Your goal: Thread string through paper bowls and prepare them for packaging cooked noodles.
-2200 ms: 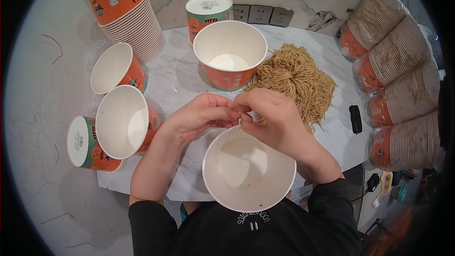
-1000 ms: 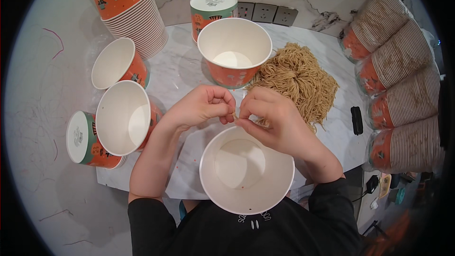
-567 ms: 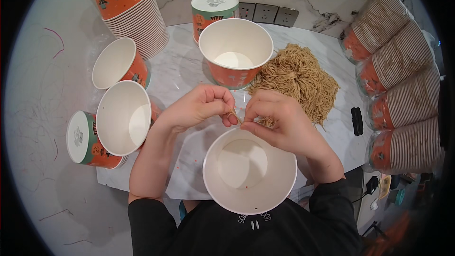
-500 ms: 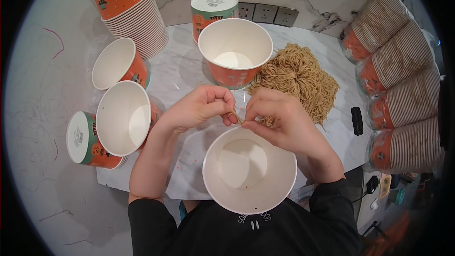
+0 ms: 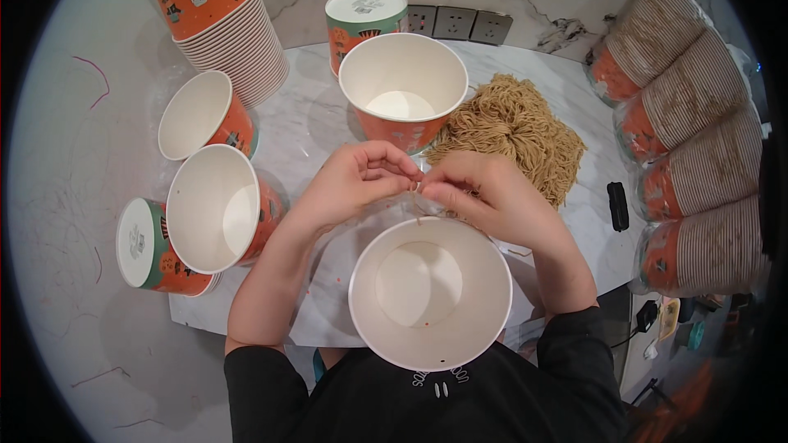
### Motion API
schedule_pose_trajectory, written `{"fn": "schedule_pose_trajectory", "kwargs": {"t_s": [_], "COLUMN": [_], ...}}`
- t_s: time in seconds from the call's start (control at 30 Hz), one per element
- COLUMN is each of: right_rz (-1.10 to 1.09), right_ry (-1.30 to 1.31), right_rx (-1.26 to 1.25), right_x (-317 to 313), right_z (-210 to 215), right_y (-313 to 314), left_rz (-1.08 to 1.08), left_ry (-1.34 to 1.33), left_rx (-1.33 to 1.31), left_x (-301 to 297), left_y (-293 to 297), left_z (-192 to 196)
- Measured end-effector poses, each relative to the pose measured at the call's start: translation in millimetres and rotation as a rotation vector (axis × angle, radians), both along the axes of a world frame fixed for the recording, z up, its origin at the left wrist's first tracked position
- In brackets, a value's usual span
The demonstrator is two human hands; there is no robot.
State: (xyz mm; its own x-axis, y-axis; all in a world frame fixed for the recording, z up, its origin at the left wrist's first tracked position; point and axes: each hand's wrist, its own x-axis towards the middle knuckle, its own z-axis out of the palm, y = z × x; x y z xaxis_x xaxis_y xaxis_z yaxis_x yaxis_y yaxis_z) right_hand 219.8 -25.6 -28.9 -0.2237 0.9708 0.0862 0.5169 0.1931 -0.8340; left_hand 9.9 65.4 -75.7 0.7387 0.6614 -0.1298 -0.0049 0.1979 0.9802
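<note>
My left hand and my right hand meet fingertip to fingertip above the far rim of an empty white-lined paper bucket. Thumb and forefinger are pinched on each hand around a short tan string. Its lower end hangs near the bucket's rim; most of it is hidden by my fingers. A heap of tan string lies just beyond my right hand. Another open paper bucket, orange outside, stands ahead of my hands.
Two open buckets, one near and one farther, lean at left beside an overturned bucket. A tall bucket stack rises behind. Bagged bucket stacks line the right side. A small black object lies near them. Wall sockets sit behind.
My fingertips have come closer together, with the left fingers lifting slightly. The string stretched between them has turned, and an end now dangles lower. A loose strand shows beside my right wrist.
</note>
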Motion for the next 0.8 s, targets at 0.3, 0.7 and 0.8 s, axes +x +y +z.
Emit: {"fn": "schedule_pose_trajectory", "kwargs": {"t_s": [0.3,0.7,0.8], "right_rz": [-0.137,-0.114,-0.114], "right_ry": [0.38,0.945,0.981], "right_rx": [-0.345,-0.765,-0.852], "right_x": [-7,-7,2], "right_z": [-34,-53,-67], "right_y": [25,34,38], "left_rz": [0.179,0.399,0.435], "left_ry": [-0.15,-0.17,-0.164], "left_rx": [-0.068,0.006,0.055], "left_x": [4,10,11], "left_y": [3,-3,-2], "left_z": [-19,-17,-20]}}
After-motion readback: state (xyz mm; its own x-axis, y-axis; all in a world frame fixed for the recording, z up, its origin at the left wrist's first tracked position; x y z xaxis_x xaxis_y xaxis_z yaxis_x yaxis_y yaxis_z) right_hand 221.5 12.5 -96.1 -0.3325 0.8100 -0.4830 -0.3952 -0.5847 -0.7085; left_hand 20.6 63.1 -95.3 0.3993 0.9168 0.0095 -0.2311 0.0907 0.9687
